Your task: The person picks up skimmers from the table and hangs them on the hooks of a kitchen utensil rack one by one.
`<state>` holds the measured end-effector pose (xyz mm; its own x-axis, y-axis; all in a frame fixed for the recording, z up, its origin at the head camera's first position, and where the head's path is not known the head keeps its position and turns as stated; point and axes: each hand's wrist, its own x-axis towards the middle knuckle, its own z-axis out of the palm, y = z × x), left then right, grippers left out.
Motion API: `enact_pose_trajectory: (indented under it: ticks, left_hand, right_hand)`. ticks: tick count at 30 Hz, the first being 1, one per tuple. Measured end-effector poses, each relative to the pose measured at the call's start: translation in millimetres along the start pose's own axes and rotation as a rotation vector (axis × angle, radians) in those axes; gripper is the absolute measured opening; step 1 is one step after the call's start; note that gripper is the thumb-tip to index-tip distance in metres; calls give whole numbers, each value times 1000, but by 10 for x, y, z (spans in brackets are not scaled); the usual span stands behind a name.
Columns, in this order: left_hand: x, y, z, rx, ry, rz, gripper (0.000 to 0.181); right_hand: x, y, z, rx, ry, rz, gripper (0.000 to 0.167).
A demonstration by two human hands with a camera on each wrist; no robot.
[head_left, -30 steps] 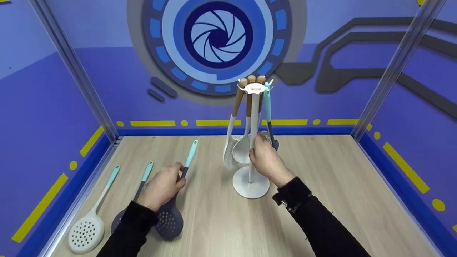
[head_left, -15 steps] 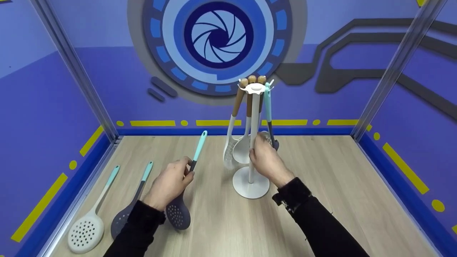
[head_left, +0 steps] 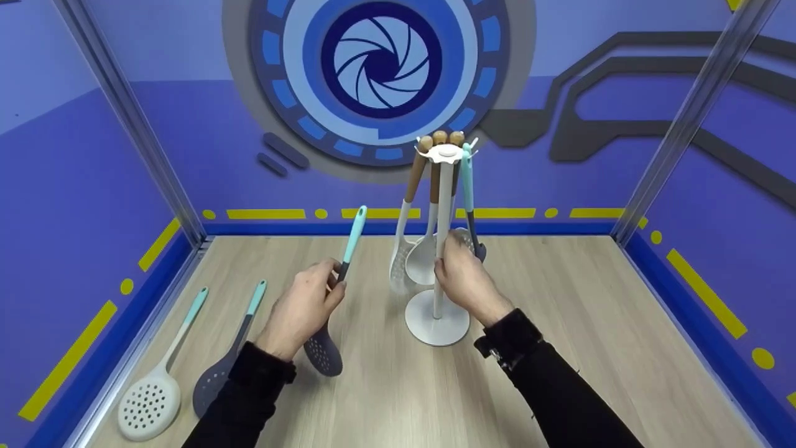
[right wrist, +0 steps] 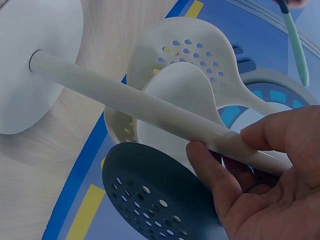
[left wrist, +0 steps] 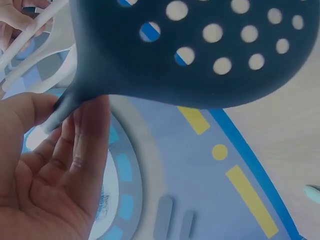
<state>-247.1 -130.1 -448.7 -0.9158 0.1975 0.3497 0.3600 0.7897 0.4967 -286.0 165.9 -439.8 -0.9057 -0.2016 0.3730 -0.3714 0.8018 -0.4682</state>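
Two black sleeves come in from the near side, one on each arm. By the left sleeve, a white scoop with round holes lies on the table. Its pale green handle points to the far wall. Just beside it lies a dark scoop, and the left sleeve hides some of its round end.

A bit farther on is the left hand. Its grip is closed on the held scoop, with thumb and fingers pinching the dark neck just under the pale green handle. This scoop is dark and full of holes too. It is tilted, handle end up and round end down, to the left of the stand.

The right hand has its grip around the white pole of the stand, thumb on one side and fingers on the other. The stand is upright on its round white foot.

Near the top, tools hang around the pole. Three have brown handles, and one is a green-handled tool with a dark, holey end. Behind it all is a blue and purple wall with a big round picture.
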Motion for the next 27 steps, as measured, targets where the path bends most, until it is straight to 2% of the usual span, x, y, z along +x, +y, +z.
enact_pose_trajectory:
  ticks: [10, 20, 27]
  left_hand:
    - [93, 116, -32, -36, 69, 32, 20]
    - [168, 268, -53, -44, 82, 65, 20]
    - [221, 349, -71, -41, 114, 109, 23]
  right_hand:
    - [16, 2, 0, 3, -10, 2, 40]
    - [8, 5, -3, -6, -12, 6, 39]
    - [19, -6, -9, 10, -25, 30, 39]
